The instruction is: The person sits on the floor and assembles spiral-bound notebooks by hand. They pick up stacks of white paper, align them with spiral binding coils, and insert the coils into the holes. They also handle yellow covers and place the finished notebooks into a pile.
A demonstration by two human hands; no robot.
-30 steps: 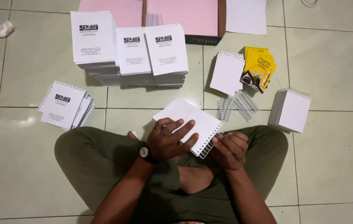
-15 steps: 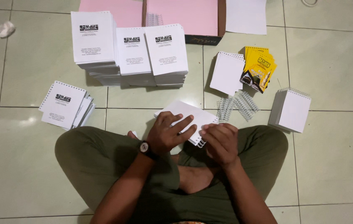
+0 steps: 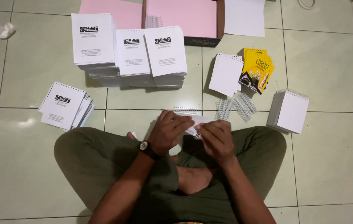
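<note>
Two hands: both closed on one small white notepad (image 3: 196, 123), held just above the lap of a person sitting cross-legged on the tiled floor (image 3: 330, 174).
Left hand (image 3: 169, 132): fingers curled over the notepad's near side, wristwatch (image 3: 144, 146) on the wrist.
Right hand (image 3: 218, 139): fingertips pinched on the pad's edge, where a bit of wire binding showed.
Printed stacks (image 3: 128, 54): three tall piles of white sheets with black logos, side by side beyond the hands.
Bound pads (image 3: 64, 105): a small fanned pile at the left, white with black logos.
Wire coils (image 3: 236, 108): loose silvery spirals just beyond the right hand.
Yellow covers (image 3: 257, 70): a fanned bunch beside blank punched sheets (image 3: 225, 74).
Blank pad stack (image 3: 289, 111): at the right, white.
Pink sheets (image 3: 182, 16): in an open cardboard box at the top.
</note>
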